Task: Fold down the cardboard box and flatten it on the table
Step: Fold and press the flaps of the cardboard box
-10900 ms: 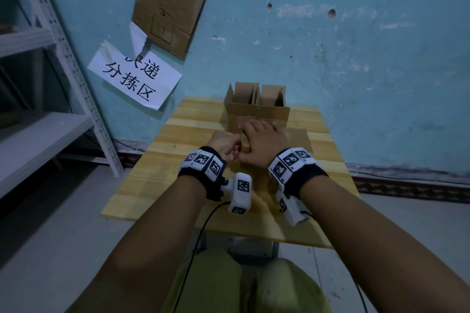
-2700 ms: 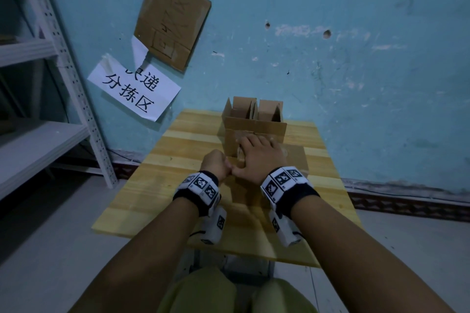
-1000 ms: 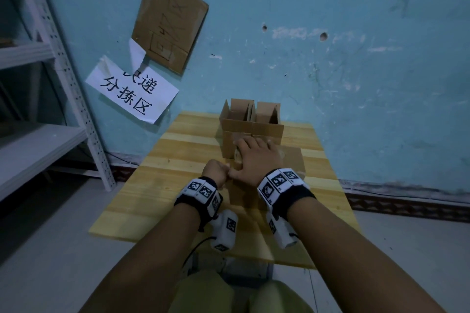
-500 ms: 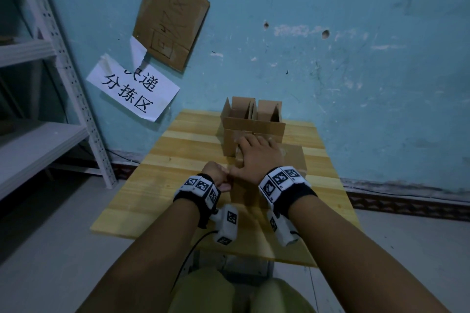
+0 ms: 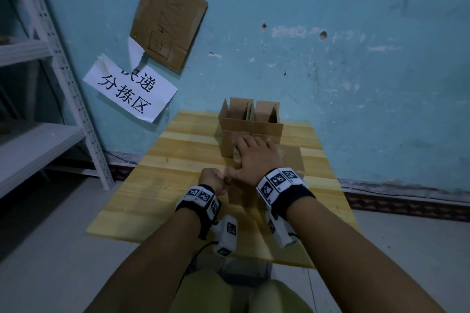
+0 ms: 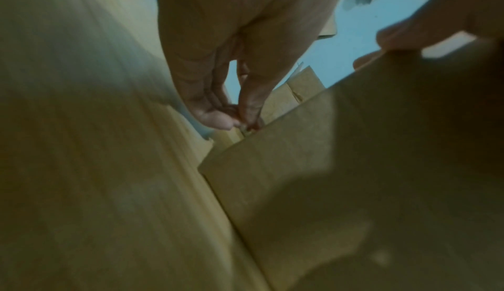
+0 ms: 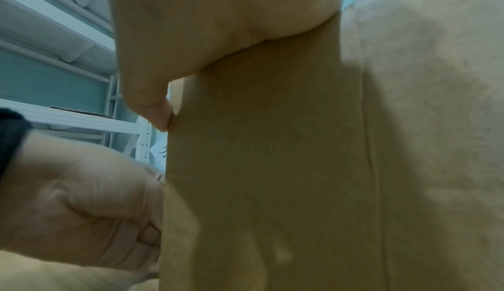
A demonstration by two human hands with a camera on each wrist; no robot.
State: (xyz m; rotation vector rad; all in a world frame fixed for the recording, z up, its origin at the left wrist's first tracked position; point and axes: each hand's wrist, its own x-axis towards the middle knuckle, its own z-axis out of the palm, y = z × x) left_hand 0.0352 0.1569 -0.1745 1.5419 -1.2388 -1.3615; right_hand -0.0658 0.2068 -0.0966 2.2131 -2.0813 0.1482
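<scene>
Wooden slatted surface (image 5: 183, 185) against a blue wall. Flattened cardboard box (image 5: 292, 157) lies mid-surface, in front of an upright open box (image 5: 250, 124). Judging: light, stiff corrugate, springs back at creases; press near fold lines. Right hand (image 5: 254, 160) flat on it, fingers (image 5: 244, 142) straight. Left hand (image 5: 212, 180) curled, pinching the left edge.

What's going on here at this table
A person is flattening a cardboard box on the wooden table. The right hand presses flat on the collapsed cardboard, while the left hand pinches its left edge with curled fingers. Another open box stands behind, near the wall.
</scene>
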